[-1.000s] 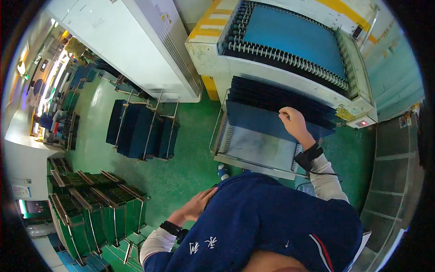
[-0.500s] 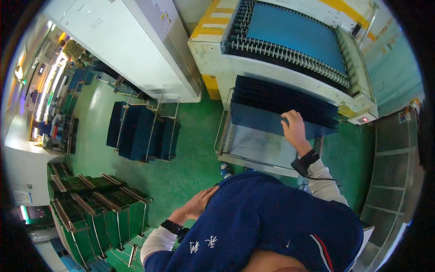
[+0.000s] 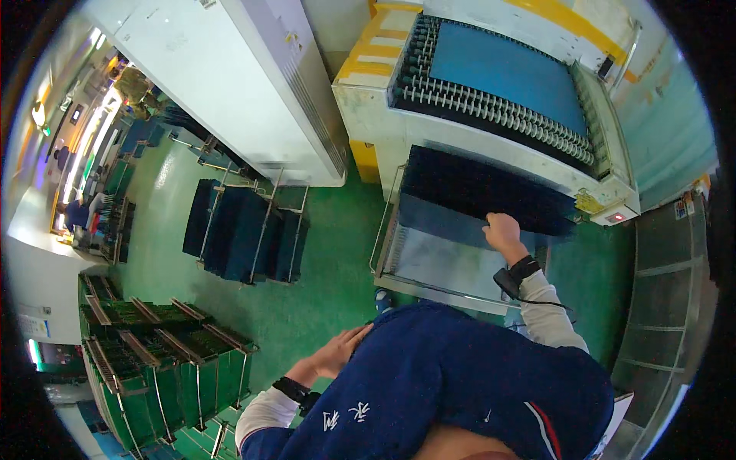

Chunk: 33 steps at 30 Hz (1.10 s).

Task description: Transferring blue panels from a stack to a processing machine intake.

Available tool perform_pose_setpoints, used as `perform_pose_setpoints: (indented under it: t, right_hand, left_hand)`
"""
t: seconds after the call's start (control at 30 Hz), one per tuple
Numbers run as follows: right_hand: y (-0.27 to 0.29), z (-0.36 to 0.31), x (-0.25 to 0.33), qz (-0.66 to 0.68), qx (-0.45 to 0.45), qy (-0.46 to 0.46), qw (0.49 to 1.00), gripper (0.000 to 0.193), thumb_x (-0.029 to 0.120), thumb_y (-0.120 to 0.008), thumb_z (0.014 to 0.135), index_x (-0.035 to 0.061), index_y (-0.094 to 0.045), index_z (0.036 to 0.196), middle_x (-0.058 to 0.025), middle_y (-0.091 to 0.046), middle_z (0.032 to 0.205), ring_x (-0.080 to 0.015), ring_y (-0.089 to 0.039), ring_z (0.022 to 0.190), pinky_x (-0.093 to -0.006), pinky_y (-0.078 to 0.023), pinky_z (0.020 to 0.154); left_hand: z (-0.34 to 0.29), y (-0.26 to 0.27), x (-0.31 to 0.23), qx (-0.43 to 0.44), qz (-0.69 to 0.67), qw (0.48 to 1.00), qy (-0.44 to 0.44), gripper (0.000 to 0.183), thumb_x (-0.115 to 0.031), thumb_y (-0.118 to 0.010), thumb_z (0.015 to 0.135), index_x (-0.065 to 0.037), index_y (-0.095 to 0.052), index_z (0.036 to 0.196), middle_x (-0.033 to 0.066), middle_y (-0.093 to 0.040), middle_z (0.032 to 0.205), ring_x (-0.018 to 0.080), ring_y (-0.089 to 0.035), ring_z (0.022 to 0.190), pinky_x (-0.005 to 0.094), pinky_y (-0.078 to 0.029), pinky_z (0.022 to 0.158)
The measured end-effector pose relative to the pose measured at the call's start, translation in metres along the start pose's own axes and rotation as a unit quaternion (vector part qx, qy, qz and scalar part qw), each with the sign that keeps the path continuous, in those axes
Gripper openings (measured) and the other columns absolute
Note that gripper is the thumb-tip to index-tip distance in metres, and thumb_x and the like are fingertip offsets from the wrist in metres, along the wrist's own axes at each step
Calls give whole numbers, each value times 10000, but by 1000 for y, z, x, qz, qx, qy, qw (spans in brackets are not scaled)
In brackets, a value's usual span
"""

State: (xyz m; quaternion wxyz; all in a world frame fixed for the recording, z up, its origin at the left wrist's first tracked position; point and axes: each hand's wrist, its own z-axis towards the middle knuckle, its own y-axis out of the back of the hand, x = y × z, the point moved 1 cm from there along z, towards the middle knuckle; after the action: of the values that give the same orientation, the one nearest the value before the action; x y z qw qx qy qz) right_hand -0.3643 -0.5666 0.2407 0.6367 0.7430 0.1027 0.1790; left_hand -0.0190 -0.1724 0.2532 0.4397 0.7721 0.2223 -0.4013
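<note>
Dark blue flat panels [image 3: 483,184] stand close together in a wheeled rack [image 3: 452,261] in front of me. My right hand [image 3: 504,233] is at the upper edge of the nearest panel [image 3: 441,218], its fingers curled closed over that edge; the fingertips are partly hidden. Against the side of my navy jacket [image 3: 429,360] rests my left hand [image 3: 340,353], fingers stretched out and holding nothing.
Behind the rack stands a pale machine [image 3: 364,100] with rollers [image 3: 491,103] and a light blue panel [image 3: 506,73] on them. Left are a white cabinet [image 3: 230,92], another rack of dark panels [image 3: 238,230] and green-panel racks [image 3: 169,368]. Metal shelving [image 3: 663,284] is at right.
My right hand has gone from spread fingers on the front panel to curled fingers at its edge. The whole view has shifted slightly. My left hand stays against the jacket.
</note>
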Motion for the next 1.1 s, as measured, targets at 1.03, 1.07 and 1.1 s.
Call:
perform_pose_setpoints:
  t: [1.03, 1.07, 1.1]
  right_hand:
    - [13, 27, 2, -11, -12, -31, 999, 236, 258, -776, 784, 63, -717, 904, -178, -721, 919, -375, -695, 918, -481, -538, 782]
    - [12, 28, 2, -11, -11, -31, 999, 238, 259, -775, 787, 64, -718, 910, -176, -721, 919, -375, -695, 922, -481, -538, 784]
    - [11, 28, 1, -11, -11, -32, 999, 239, 260, -774, 790, 65, -720, 916, -175, -722, 919, -374, -694, 925, -480, -537, 787]
  left_hand:
    - [13, -10, -20, -7, -9, 1000, 5, 1003, -354, -710, 821, -66, -155, 1605, 228, -342, 1560, 403, -374, 1422, 455, -312, 1189]
    - [13, -11, -20, -7, -7, 1000, 5, 999, -353, -708, 824, -65, -155, 1604, 228, -341, 1561, 403, -372, 1423, 454, -312, 1189]
    - [12, -12, -19, -6, -5, 1000, 4, 995, -352, -706, 827, -65, -154, 1604, 229, -339, 1562, 403, -371, 1425, 454, -311, 1189]
